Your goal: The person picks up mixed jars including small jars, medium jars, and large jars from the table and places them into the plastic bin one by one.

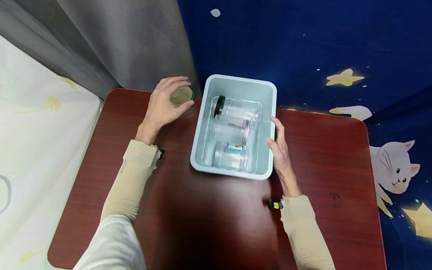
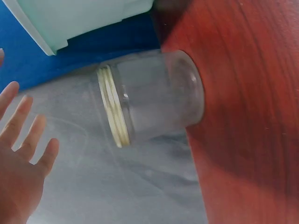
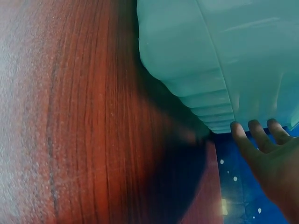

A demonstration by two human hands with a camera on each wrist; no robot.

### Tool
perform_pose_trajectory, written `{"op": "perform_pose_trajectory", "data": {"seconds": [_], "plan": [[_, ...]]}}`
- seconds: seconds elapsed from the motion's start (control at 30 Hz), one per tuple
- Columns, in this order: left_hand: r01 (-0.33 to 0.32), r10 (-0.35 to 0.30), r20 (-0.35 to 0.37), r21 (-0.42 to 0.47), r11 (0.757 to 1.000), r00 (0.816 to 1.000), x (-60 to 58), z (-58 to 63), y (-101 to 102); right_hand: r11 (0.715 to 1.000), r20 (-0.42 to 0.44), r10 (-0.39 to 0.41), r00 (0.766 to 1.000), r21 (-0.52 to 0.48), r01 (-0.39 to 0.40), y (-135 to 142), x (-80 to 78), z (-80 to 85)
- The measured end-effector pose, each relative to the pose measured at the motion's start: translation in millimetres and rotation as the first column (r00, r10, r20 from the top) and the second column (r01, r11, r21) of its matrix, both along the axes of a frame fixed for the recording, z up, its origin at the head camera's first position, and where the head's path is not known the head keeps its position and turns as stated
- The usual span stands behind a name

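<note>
Near the table's back edge, a clear jar with a gold lid (image 1: 181,95) stands upright. My left hand (image 1: 163,103) is beside it, thumb and fingers spread around the lid. In the left wrist view, the fingers (image 2: 32,135) are apart from the jar (image 2: 154,95). My right hand (image 1: 281,150) holds the right rim of a pale blue plastic bin (image 1: 233,175), thumb over the rim. Fingers (image 3: 261,135) lie against its outer wall in the right wrist view. Inside the bin lie a black-lidded clear jar (image 1: 241,110), another clear jar (image 1: 227,129) and a clear container with a blue label (image 1: 231,156).
The bin stands on a dark red wooden table (image 1: 216,217), close to its back edge. Behind hang a grey curtain (image 1: 135,41) and a dark blue cloth (image 1: 287,45) with stars. A white cloth (image 1: 37,131) is at the left.
</note>
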State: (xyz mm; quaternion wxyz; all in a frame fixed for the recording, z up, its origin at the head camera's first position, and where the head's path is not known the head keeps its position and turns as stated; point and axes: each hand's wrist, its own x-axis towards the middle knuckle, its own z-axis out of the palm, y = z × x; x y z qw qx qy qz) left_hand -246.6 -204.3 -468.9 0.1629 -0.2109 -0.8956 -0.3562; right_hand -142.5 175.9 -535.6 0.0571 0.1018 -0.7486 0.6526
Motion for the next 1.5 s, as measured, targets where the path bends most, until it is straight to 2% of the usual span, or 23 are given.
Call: {"op": "perform_pose_trajectory", "data": {"seconds": [0.23,0.47,0.7,0.87,1.03,1.5], "plan": [[-0.049,0.047,0.059,0.038,0.998,0.997,1.7,-14.2,-5.8,1.000,0.012,-0.001,1.000,0.012,0.001,2.6,2.6,0.0],[-0.060,0.056,0.066,0.064,0.996,0.996,2.0,-20.3,-7.3,1.000,-0.012,-0.004,1.000,0.019,0.004,4.4,3.7,-0.3],[-0.062,0.056,0.098,0.056,0.997,0.994,0.1,-28.5,-9.2,0.999,0.019,0.007,1.000,0.032,-0.007,5.7,6.9,0.5],[-0.069,0.062,0.133,0.044,0.997,0.989,-3.5,-34.0,-10.0,0.998,0.003,0.002,1.000,0.056,-0.002,6.4,9.5,-0.1],[-0.090,0.084,0.170,0.028,0.996,0.982,-1.8,-36.8,-12.7,0.998,-0.007,0.003,1.000,0.063,-0.003,4.2,8.6,0.8],[-0.110,0.108,0.147,0.009,0.994,0.983,-6.3,-44.0,-16.8,0.997,-0.029,0.011,1.000,0.081,-0.009,2.5,4.7,2.1]]}}
